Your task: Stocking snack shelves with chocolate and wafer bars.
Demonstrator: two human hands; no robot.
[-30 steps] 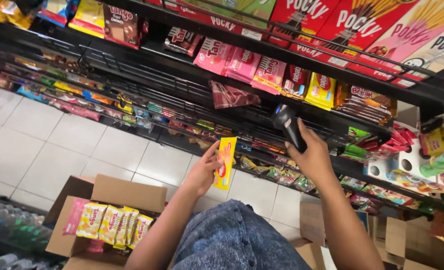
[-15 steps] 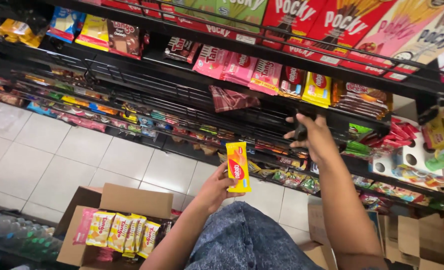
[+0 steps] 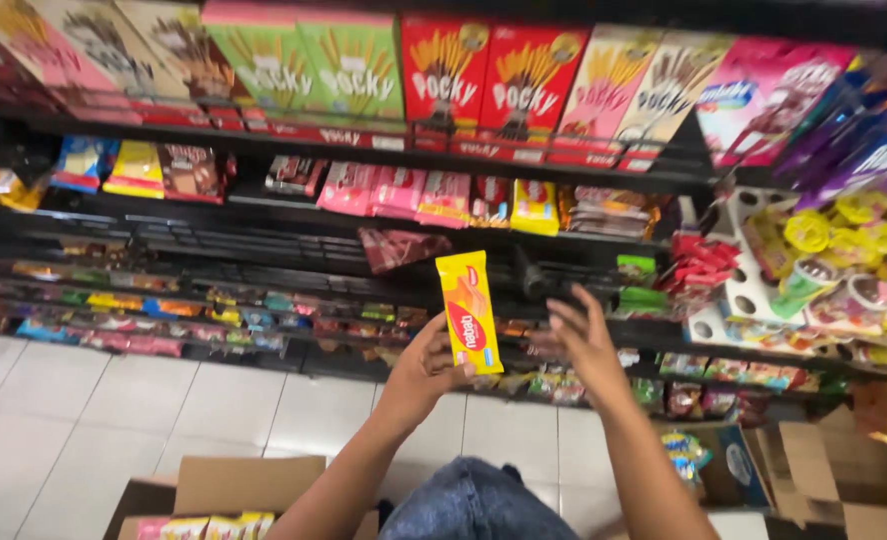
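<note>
Head view: just below the middle of the frame the left hand (image 3: 426, 368) pinches a yellow wafer pack (image 3: 469, 312) by its lower end, thumb in front and fingers behind. The pack stands upright with its printed face toward the camera, a grip that leaves most of the wrapper uncovered and readable. The pack is up in the air in front of the shelves (image 3: 264, 262), touching none of them.

Just right of the pack, the right hand (image 3: 584, 345) is spread and empty, palm turned toward the shelving, fingers apart and slightly blurred. It is near the pack but not touching it.

Across the upper middle, a shelf carries a row of small pink, red and yellow packs (image 3: 434, 195) standing face-out, and one yellow pack (image 3: 535, 207) there looks like the one held. Big flat boxes (image 3: 444, 75) line the top shelf. At the bottom left edge an open carton (image 3: 234, 485) sits on the tiled floor (image 3: 84, 420) with more yellow packs in it, within reach of the left arm. A denim-clad knee (image 3: 474, 500) fills the bottom centre.
</note>
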